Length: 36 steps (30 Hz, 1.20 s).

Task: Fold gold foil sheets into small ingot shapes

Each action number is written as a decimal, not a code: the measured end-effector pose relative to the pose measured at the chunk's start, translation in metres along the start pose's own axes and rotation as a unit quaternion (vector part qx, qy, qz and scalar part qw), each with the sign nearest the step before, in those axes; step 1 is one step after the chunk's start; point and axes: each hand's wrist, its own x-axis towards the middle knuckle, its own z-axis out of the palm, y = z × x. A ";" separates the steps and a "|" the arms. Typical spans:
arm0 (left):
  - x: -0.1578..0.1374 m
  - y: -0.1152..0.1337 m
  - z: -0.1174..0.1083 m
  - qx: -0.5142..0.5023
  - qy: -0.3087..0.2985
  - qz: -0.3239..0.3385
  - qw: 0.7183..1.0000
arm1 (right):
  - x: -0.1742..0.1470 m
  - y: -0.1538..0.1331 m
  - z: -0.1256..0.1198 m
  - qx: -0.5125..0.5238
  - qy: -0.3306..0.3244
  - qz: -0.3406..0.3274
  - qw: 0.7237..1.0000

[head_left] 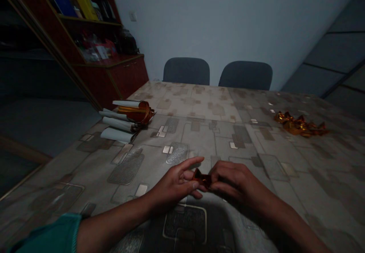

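Between my two hands, above the near part of the table, is a small folded piece of shiny gold-orange foil paper [203,178]. My left hand [176,182] pinches its left end between thumb and fingers, with the index finger stretched out past it. On the other end, the curled fingers of my right hand [232,179] close over the foil and hide part of it. Several finished-looking folded gold foil pieces [300,125] lie grouped on the right side of the table. Curled sheets of gold foil paper [134,118] with pale backs are stacked at the left edge.
A patterned cloth covers the table [199,139]. Behind its far edge stand two dark chairs, a left chair [186,70] and a right chair [245,74], against the wall. A reddish-brown cabinet [128,76] with shelves of household items is at the back left.
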 end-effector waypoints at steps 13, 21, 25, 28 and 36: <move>-0.001 -0.001 -0.004 0.011 -0.044 0.014 0.999 | 0.001 -0.005 -0.002 -0.013 0.004 0.008 1.000; -0.003 0.004 -0.001 0.081 -0.022 0.040 0.996 | 0.000 -0.005 0.006 -0.062 0.033 -0.009 0.997; 0.000 0.003 0.000 0.023 0.041 0.042 0.998 | 0.001 -0.013 0.005 -0.098 0.046 -0.036 0.993; 0.002 0.004 0.000 0.017 0.059 0.036 0.997 | 0.001 -0.017 0.004 -0.118 0.045 -0.046 0.991; -0.001 0.003 0.001 0.028 0.039 0.061 0.997 | 0.004 -0.015 0.007 -0.150 0.080 -0.095 0.981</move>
